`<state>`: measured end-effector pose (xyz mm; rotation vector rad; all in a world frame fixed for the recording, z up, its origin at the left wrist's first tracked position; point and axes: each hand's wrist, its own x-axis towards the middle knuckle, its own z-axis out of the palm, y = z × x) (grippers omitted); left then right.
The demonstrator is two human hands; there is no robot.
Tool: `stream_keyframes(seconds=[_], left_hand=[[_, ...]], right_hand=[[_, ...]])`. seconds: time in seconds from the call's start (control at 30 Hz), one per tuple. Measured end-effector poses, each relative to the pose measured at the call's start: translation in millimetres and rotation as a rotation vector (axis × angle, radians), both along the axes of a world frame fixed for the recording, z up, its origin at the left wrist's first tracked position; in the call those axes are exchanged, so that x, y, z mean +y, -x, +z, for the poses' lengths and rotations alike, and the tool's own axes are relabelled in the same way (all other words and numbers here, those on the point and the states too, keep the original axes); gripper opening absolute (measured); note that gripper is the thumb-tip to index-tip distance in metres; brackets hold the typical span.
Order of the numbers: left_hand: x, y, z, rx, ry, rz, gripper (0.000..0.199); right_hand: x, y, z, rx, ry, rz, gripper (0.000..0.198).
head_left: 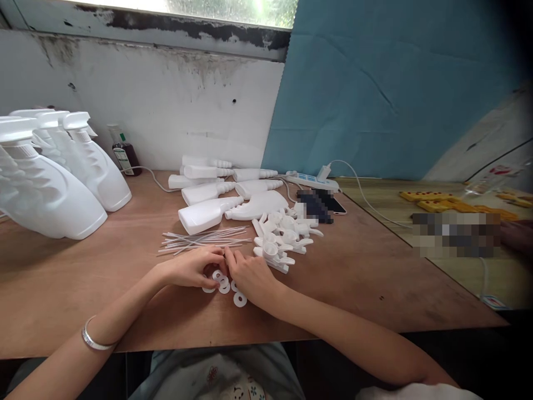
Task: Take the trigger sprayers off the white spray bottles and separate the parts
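My left hand [194,268] is palm down on the brown table, its fingers bent and its thumb apart from them. The thumb touches several flat white ring washers [224,282]. My right hand [255,278] lies palm down close beside it, fingers stretched toward the left fingertips, its thumb hidden. A loose washer [240,300] sits at the near edge of the right hand, with another partly under it. Just beyond the hands is a bundle of thin white tubes [204,239]. White spray trigger heads [277,239] are heaped beyond the right hand.
White bottles without heads [208,214] lie behind the tubes. Spray bottles with heads [97,166] stand at left, near a dark bottle [125,155]. At the back are a power strip [312,181] and phone [335,203]. A person's hand [518,236] shows at far right.
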<state>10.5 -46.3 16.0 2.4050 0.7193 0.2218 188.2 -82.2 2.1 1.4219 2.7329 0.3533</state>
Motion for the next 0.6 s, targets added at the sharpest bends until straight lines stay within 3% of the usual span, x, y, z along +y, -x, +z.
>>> stream_keyframes(seconds=[0.2,0.37,0.6], left_hand=[[-0.9,-1.4,3.1,-0.012,0.045,0.023,0.011],[1.8,1.5,2.1,-0.008,0.062,0.067,0.009],[9.3,9.7,-2.0,-0.036,0.060,0.292,0.019]], right_hand=[[0.9,-0.3,-5.6,0.025,-0.053,-0.064,0.041],[-0.3,-0.8,-4.5,0.179,-0.033,-0.031,0.025],[-7.3,-1.4,4.3,0.293,0.066,0.013,0.023]])
